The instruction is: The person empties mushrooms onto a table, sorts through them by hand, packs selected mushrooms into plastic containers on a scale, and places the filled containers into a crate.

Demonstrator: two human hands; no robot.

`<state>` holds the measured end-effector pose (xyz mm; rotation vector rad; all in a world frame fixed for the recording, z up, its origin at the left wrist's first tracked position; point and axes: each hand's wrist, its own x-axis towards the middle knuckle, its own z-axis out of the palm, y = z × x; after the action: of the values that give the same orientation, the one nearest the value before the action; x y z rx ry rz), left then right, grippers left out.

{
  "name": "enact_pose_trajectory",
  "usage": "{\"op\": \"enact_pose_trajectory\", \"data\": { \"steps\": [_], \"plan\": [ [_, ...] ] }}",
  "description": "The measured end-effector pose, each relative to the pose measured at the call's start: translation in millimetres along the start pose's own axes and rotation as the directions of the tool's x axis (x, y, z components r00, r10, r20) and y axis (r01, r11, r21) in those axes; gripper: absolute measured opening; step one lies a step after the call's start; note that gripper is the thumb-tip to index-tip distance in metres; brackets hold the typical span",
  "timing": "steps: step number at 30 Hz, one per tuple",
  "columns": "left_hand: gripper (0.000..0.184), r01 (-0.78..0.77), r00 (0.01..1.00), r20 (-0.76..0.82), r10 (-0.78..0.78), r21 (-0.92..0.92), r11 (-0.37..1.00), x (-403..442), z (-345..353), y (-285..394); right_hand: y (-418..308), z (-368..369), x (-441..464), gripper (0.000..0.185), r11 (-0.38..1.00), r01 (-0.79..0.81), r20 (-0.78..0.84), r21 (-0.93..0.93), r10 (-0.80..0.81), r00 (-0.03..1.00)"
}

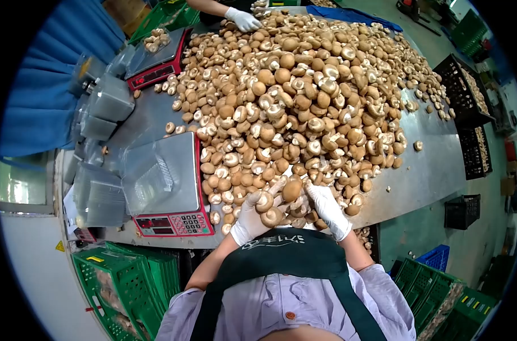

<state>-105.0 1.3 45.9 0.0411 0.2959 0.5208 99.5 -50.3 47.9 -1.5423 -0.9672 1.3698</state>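
A large heap of brown mushrooms covers much of the metal table. My left hand, in a white glove, is curled round several mushrooms at the heap's front edge, their caps showing at its fingers. My right hand, also gloved in white, is just to the right, its fingertips beside a large brown mushroom between the two hands. Whether those fingertips grip anything is hidden. Left of my hands, a clear plastic tray lies on a red digital scale.
Stacked clear trays stand at the left table edge. A second scale holds mushrooms. Another person's gloved hand touches the heap's far side. Green crates stand below left; black crates are at the right.
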Motion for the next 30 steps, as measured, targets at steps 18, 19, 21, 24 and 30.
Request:
{"op": "enact_pose_trajectory", "data": {
  "steps": [18, 19, 21, 24, 30],
  "plan": [
    [0.082, 0.186, 0.982, 0.038, -0.186, -0.022, 0.982, 1, -20, 1, -11, 11, -16, 0.022, 0.807, 0.392, 0.03, -0.441, -0.424, 0.905],
    [0.083, 0.177, 0.984, -0.053, -0.171, 0.137, 0.975, 0, -15, -2, -3, 12, -13, 0.022, 0.711, 0.497, 0.14, -0.497, -0.5, 0.855],
    [0.078, 0.232, 0.972, 0.047, -0.229, -0.071, 0.97, 2, -47, -8, -22, 9, -26, 0.021, 0.824, 0.354, 0.22, -0.441, -0.283, 0.933],
    [0.054, 0.12, 0.952, -0.301, -0.062, 0.181, 0.976, 2, -34, -4, -22, -14, -24, 0.02, 0.942, 0.18, -0.091, -0.284, -0.214, 0.973],
    [0.051, 0.1, 0.982, -0.177, -0.064, 0.206, 0.973, 0, -53, -3, 58, -125, 4, 0.032, 0.53, -0.216, -0.527, -0.82, -0.55, 0.648]
  ]
}}
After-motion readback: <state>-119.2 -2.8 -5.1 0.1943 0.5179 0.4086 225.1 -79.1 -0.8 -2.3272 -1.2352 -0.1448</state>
